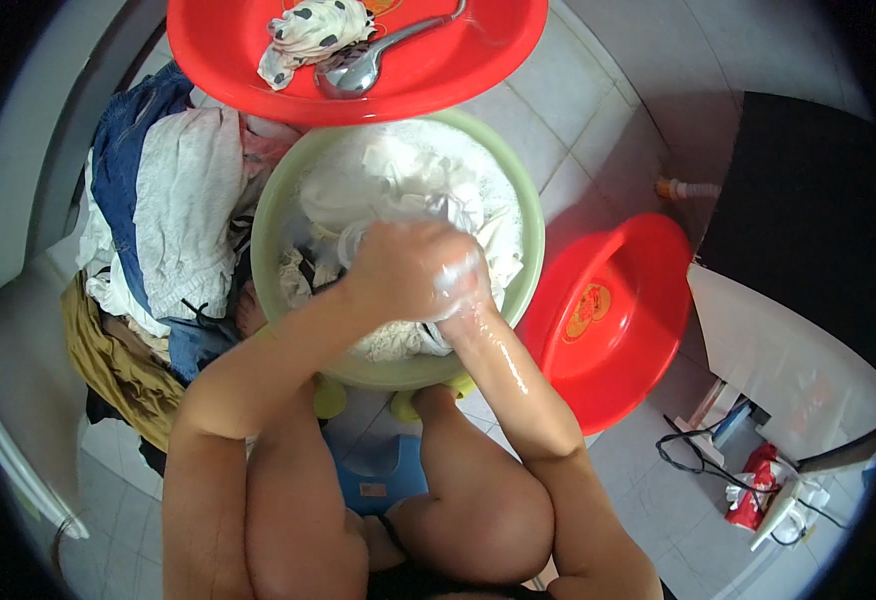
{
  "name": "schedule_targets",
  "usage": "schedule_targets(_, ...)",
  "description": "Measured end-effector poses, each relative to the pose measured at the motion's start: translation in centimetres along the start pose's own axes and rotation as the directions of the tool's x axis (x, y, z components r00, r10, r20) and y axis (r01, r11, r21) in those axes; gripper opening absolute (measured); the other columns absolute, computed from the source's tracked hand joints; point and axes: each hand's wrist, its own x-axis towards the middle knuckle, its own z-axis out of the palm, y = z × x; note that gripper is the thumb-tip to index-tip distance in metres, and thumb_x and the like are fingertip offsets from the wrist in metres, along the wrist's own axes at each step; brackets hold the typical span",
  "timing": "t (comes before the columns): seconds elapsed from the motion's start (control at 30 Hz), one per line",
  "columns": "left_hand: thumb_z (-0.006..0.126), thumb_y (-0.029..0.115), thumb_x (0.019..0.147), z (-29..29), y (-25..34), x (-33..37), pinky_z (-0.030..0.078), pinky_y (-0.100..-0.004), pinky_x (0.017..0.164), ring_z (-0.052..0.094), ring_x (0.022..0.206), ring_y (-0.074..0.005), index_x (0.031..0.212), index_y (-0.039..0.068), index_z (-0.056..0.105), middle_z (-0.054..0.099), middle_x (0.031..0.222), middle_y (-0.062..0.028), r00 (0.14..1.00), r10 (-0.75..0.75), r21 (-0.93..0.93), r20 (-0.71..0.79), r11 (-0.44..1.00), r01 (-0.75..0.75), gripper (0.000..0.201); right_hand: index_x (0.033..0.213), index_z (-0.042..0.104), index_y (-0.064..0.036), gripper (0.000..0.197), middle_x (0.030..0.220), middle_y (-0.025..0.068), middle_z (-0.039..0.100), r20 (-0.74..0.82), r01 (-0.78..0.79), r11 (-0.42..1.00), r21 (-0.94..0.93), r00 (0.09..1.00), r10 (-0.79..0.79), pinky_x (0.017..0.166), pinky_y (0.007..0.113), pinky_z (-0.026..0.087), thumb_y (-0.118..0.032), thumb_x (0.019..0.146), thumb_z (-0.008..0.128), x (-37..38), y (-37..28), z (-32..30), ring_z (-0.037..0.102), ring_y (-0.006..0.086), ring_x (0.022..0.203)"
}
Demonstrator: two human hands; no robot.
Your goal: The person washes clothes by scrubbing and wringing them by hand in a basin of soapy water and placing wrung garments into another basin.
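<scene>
My left hand (398,270) and my right hand (465,285) are pressed together above a pale green basin (533,235). The fingers look closed, somewhat blurred, and white suds coat them. Whatever lies between the hands is hidden. Beneath and around them, white clothes (343,190) soak in foamy water. A black-and-white garment (298,275) and a cream lacy cloth (398,343) also show in the basin. My right forearm is wet.
Beyond the basin, a red tub (498,75) holds a metal shower head (350,72) and a spotted cloth (318,35). Another red tub (628,340) leans at the right. Clothes (188,200) are heaped at left. Cables (703,450) lie near a white cabinet (788,350).
</scene>
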Motion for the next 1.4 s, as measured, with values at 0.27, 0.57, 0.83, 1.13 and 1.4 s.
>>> schedule_targets(0.27,0.062,0.018,0.074,-0.7,-6.9,-1.3,0.048,-0.0358,0.057,0.060,0.067,-0.0240,0.084,0.010,0.061,0.059,0.077,-0.0082,0.973,-0.227,-0.004,-0.041,0.974,0.227,0.013,0.107,0.059,0.0023,0.039,0.092,0.0047,0.064,-0.145,0.264,0.840,-0.475,0.918,-0.370,0.068,0.025,0.047,-0.034,0.094,0.054,-1.0,-2.0,0.0,0.058,0.0096,0.085)
schedule_targets(0.57,0.063,0.009,0.074,-10.8,-1.7,0.0,0.037,-0.0300,0.099,0.051,0.112,-0.0157,0.121,0.002,0.056,0.056,0.122,-0.0056,0.752,-0.506,-0.661,0.422,0.396,0.637,0.049,0.107,0.064,-0.0029,0.025,0.100,0.0022,0.066,0.066,0.379,0.673,-0.635,0.895,-0.442,0.086,0.027,0.045,-0.015,0.085,0.067,-7.5,-7.9,-0.7,0.060,0.0126,0.093)
schedule_targets(0.83,0.056,0.004,0.071,-11.1,2.7,4.9,0.038,-0.0309,0.099,0.050,0.115,-0.0161,0.127,0.002,0.051,0.055,0.124,-0.0074,0.909,0.009,-0.738,0.416,0.588,0.332,0.056,0.110,0.057,0.0018,0.047,0.130,0.0136,0.047,0.430,0.431,-0.066,-0.900,0.851,-0.302,0.100,0.036,0.039,-0.016,0.072,0.079,-6.9,-4.0,1.2,0.043,0.0212,0.124)
schedule_targets(1.13,0.067,0.016,0.081,-8.7,-3.7,2.3,0.039,-0.0299,0.096,0.050,0.114,-0.0194,0.140,0.006,0.033,0.050,0.126,-0.0137,0.845,-0.364,-0.536,0.391,0.656,0.531,0.069,0.114,0.056,0.0020,0.034,0.105,0.0089,0.065,0.122,0.191,0.767,-0.612,0.982,-0.147,0.084,0.030,0.049,-0.019,0.088,0.057,-6.5,-5.2,2.9,0.063,0.0172,0.091)
schedule_targets(1.4,0.065,0.026,0.084,-5.8,-6.2,-3.0,0.038,-0.0321,0.096,0.052,0.110,-0.0204,0.130,0.000,0.044,0.056,0.118,-0.0117,0.744,-0.356,-0.396,0.566,0.675,0.623,0.056,0.123,0.053,-0.0014,0.050,0.114,0.0144,0.061,0.074,0.329,0.916,-0.231,0.944,-0.320,0.094,0.042,0.046,-0.020,0.076,0.056,-14.8,-8.3,5.2,0.060,0.0291,0.103)
